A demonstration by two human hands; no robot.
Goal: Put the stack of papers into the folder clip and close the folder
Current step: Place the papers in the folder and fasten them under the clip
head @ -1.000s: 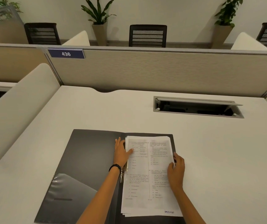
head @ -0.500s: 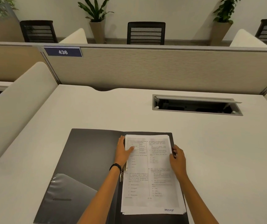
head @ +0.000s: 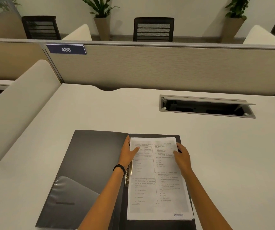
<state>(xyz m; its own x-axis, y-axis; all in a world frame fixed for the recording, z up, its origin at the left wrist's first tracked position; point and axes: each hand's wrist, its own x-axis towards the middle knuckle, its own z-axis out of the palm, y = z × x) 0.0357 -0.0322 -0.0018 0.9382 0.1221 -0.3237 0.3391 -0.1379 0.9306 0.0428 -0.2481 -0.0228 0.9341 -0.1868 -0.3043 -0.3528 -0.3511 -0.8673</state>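
While the white printed stack of papers (head: 158,178) lies on the right half of the open dark grey plastic folder (head: 90,163), which sits flat on the pale worktop (head: 233,155), the head view suggests squaring is the step in hand. To do it well, I would keep the left edge tucked against the gold metal clip (head: 128,173) at the spine before pressing it shut. The left hand (head: 128,152) rests flat, fingers loosely spread, thumb on the sheet's edge. The right hand (head: 181,155) curls lightly over the opposite edge, gripping nothing firmly.
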